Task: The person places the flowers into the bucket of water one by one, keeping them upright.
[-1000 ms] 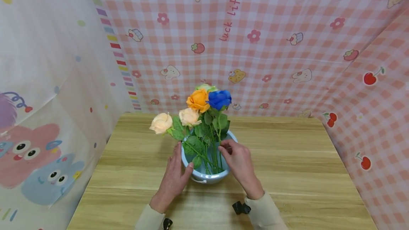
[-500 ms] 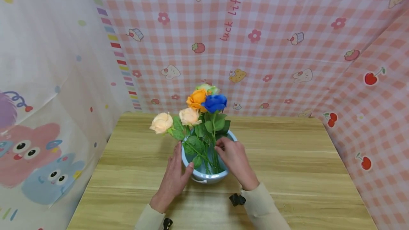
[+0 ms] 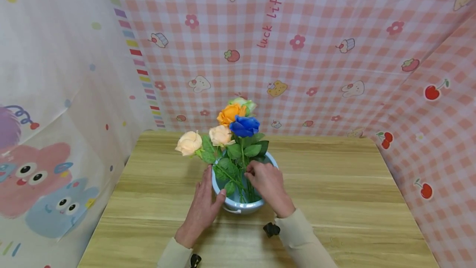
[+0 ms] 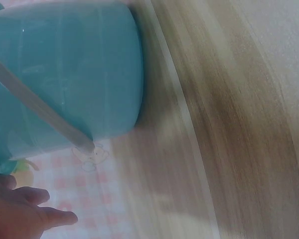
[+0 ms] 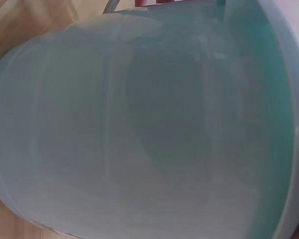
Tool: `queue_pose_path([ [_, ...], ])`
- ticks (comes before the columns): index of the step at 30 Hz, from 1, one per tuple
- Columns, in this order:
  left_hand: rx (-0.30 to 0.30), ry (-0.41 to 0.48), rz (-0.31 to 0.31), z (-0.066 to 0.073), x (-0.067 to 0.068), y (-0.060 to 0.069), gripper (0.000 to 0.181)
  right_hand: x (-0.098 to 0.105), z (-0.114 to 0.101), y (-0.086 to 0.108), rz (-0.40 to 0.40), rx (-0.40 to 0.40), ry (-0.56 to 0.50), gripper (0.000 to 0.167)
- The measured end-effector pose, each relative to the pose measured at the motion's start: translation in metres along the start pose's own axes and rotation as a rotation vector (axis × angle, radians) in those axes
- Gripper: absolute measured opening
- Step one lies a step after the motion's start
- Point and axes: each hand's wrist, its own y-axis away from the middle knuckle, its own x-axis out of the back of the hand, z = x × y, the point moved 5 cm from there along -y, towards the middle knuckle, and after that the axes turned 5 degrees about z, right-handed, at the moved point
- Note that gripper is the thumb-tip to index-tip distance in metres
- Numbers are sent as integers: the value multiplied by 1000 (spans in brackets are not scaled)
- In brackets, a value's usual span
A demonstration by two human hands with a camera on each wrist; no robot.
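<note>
A light blue bucket [image 3: 243,206] stands on the wooden table in the head view, holding several roses by their stems. My right hand [image 3: 268,185] reaches over the bucket's right rim and pinches the green stem of a blue rose [image 3: 244,126]. Beside that bloom are an orange rose [image 3: 231,113], a pale green rose [image 3: 246,104] and two peach roses [image 3: 188,143]. With fingers extended, my left hand [image 3: 201,210] rests against the bucket's left side, thumb near the rim; its fingers [image 4: 32,195] also show in the left wrist view. Stem ends are partly hidden inside.
The wooden tabletop [image 3: 334,193] spreads around the bucket. A pink checked cloth [image 3: 297,65] hangs behind and on the right, and a white patterned cloth [image 3: 74,106] on the left. A pale handle [image 4: 37,104] crosses the bucket's side in the left wrist view.
My right hand has moved left across the bucket, carrying the blue rose left and slightly down, so its bloom now sits in front of the orange rose. My left hand has stayed in place.
</note>
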Motion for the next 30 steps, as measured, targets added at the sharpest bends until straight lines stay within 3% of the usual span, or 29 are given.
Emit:
queue_pose_path([
  [17, 10, 5, -4, 1, 1, 0, 82, 3, 0, -1, -23, 18, -73, 14],
  [23, 35, -8, -17, 2, 3, 0, 84, 13, 3, 10, 63, 47, -137, 24],
  [30, 17, -4, 0, 1, 7, 5, 82, 28, 12, 30, 255, 98, -244, 32],
])
